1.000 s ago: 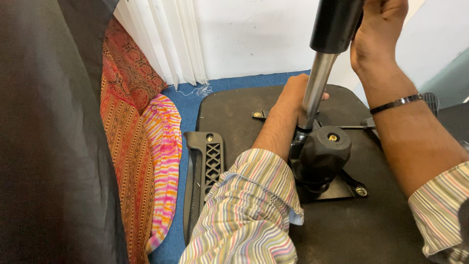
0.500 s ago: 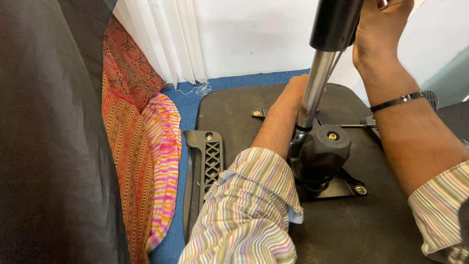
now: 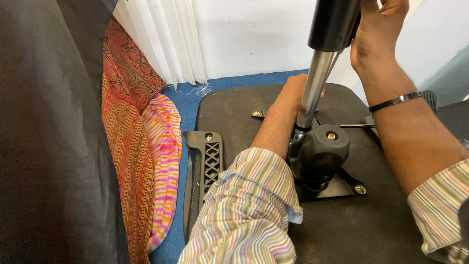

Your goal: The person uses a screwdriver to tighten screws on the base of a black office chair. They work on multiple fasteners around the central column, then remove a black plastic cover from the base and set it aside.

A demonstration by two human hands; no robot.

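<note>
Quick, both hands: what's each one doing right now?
Left hand: behind the silver metal gas-lift column, grip cannot be told.
Right hand: closed on the black cylinder sleeve.

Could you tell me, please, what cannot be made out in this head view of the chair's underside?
- Left hand: fingers hidden behind the silver column, so its grip is unclear.
- Right hand: fingertips cut off by the top edge.
- Black cylinder: upper end cut off by the top edge.
- Mounting plate: partly hidden by the black knob and striped sleeve.

2 hands (image 3: 342, 63), 1 gas cylinder (image 3: 317, 73), 1 armrest (image 3: 205, 171)
</note>
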